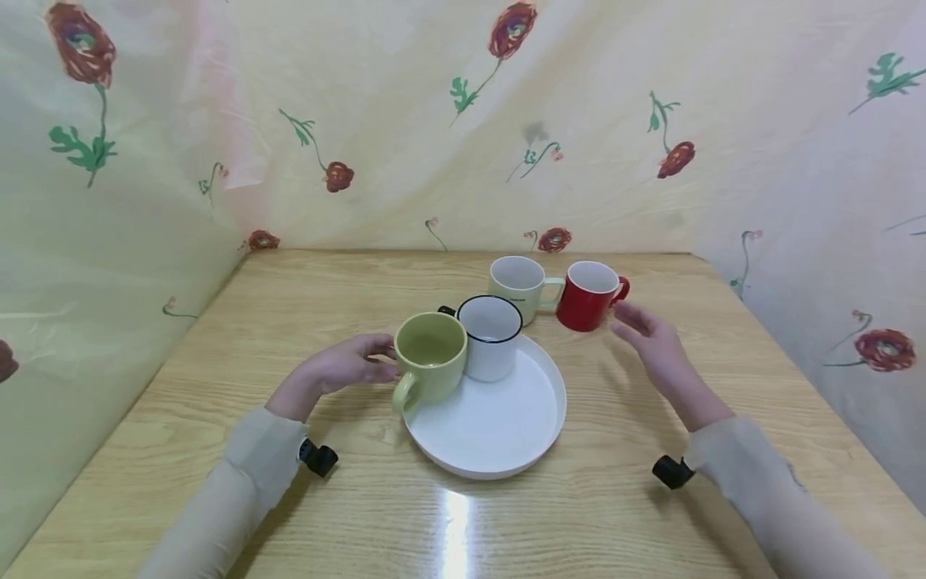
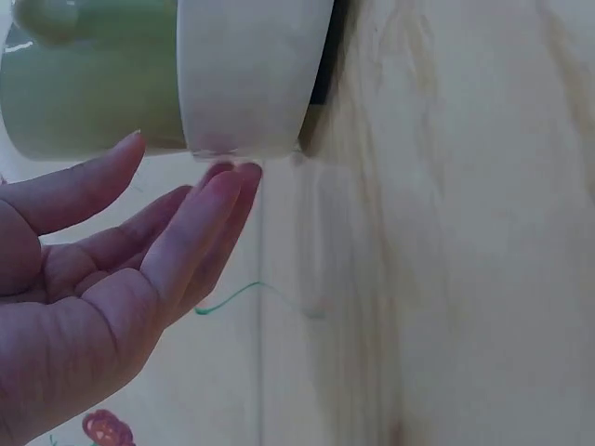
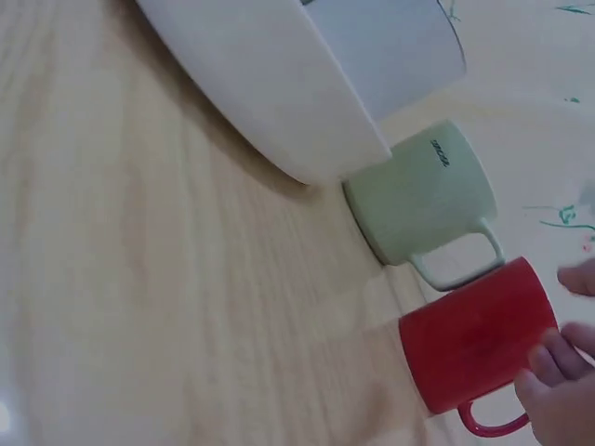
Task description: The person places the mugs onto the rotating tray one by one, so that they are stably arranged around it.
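Left of center frame, yellow-green mug (image 1: 434,376) sits in round white tray (image 1: 499,434). Left hand (image 1: 347,362) beside it, fingers loose; contact unclear. Right of center, right hand (image 1: 657,346), fingers spread, holds nothing near red mug (image 1: 581,305). Likely ceramic: rigid, slick, breakable; handles safest.

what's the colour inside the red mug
The red mug is white inside, clearest in the head view.

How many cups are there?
4: an olive cup and a white cup on the tray, a pale green cup behind it, and a red cup near the right hand.
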### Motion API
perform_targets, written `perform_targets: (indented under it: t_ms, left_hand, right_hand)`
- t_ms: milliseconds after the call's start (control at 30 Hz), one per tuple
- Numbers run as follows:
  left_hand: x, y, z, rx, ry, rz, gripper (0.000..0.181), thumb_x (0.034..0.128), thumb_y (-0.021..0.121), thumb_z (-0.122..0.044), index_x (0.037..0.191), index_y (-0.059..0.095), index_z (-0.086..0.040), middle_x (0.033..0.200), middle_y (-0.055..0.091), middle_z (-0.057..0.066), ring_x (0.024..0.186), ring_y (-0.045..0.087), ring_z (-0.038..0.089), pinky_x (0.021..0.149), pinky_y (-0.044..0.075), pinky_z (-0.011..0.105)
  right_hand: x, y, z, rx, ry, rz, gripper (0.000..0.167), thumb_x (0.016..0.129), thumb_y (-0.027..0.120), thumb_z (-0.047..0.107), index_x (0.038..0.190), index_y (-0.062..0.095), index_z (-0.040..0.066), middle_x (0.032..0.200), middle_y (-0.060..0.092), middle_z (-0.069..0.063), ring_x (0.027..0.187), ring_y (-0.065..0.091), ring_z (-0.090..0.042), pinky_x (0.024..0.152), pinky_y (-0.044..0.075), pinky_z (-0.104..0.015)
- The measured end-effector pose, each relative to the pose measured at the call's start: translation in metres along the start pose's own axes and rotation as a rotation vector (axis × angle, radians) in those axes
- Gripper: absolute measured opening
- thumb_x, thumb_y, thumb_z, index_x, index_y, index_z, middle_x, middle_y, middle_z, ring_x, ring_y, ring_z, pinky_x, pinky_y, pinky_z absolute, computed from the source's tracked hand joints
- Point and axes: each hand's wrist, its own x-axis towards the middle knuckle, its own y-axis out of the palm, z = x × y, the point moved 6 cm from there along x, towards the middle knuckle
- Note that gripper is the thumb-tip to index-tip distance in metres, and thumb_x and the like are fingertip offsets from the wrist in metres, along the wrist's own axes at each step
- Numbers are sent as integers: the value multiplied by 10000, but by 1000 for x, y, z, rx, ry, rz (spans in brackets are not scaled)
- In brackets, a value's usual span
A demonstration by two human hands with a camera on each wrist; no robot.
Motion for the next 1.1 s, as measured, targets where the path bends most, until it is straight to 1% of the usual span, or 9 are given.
perform_targets:
  t_ms: [100, 200, 400, 500, 600, 733, 933, 1067, 1100]
  left_hand:
    - [0, 3, 1, -9, 2, 29, 558, 936, 557, 4, 1449, 340, 52, 1419, 425, 271, 1191, 561, 273, 1056, 469, 438]
    - [-2, 4, 3, -19, -6, 37, 625, 934, 564, -4, 1488, 278, 33, 1512, 329, 270, 1260, 521, 336, 1089, 428, 465]
    - [-5, 8, 4, -84, -4, 52, 667, 906, 561, 61, 1493, 247, 46, 1551, 248, 275, 1301, 475, 411, 1091, 427, 443]
    - [-6, 11, 3, -115, 0, 61, 691, 892, 556, 89, 1498, 227, 51, 1563, 212, 278, 1335, 429, 449, 1075, 447, 418]
    - [-7, 13, 4, -117, -1, 58, 720, 885, 561, 95, 1507, 202, 46, 1569, 184, 282, 1351, 400, 464, 1057, 463, 405]
    - [-8, 15, 6, -102, -18, 37, 725, 880, 587, 76, 1509, 232, 18, 1566, 217, 265, 1341, 425, 447, 1042, 479, 405]
    - [-8, 21, 6, -71, -12, 21, 689, 889, 629, 24, 1486, 285, 38, 1498, 357, 280, 1326, 454, 434, 1023, 498, 408]
    - [-8, 23, 6, -79, -7, -10, 708, 879, 635, 35, 1486, 271, 52, 1472, 383, 298, 1327, 446, 446, 1021, 500, 409]
    - [-8, 23, 6, -85, -10, -18, 714, 875, 635, 43, 1487, 270, 50, 1470, 383, 300, 1326, 445, 449, 1021, 500, 410]
  right_hand:
    - [11, -14, -2, 55, 35, -107, 643, 1023, 456, 341, 1530, 214, 27, 1572, 270, -211, 1448, 288, -307, 1200, 268, -440]
    - [27, -22, -4, 73, 40, -144, 628, 1030, 435, 313, 1534, 193, 26, 1579, 241, -221, 1459, 269, -305, 1205, 258, -429]
    - [50, -29, -4, -4, -6, -138, 604, 1044, 388, 244, 1536, 133, 5, 1592, 174, -230, 1474, 169, -380, 1198, 209, -532]
    - [57, -30, -2, -73, -40, -126, 594, 1045, 387, 208, 1536, 124, 3, 1593, 151, -242, 1475, 130, -411, 1189, 185, -576]
    - [64, -30, 1, -174, -88, -123, 568, 1034, 387, 120, 1525, 142, -28, 1571, 161, -294, 1458, 136, -463, 1184, 162, -605]
    - [74, -31, 0, -262, -120, -94, 558, 995, 367, -3, 1498, 143, -96, 1536, 170, -353, 1427, 153, -519, 1181, 150, -615]
    - [81, -33, -8, -303, -125, 5, 550, 1018, 383, 36, 1476, 137, -143, 1495, 204, -399, 1416, 153, -537, 1160, 168, -642]
    - [84, -36, -11, -313, -174, -26, 527, 994, 484, 94, 1421, 289, -147, 1401, 350, -395, 1377, 243, -531, 1138, 201, -650]
    - [84, -38, -13, -310, -196, -51, 508, 983, 524, 132, 1395, 365, -118, 1358, 435, -350, 1356, 317, -487, 1136, 259, -596]
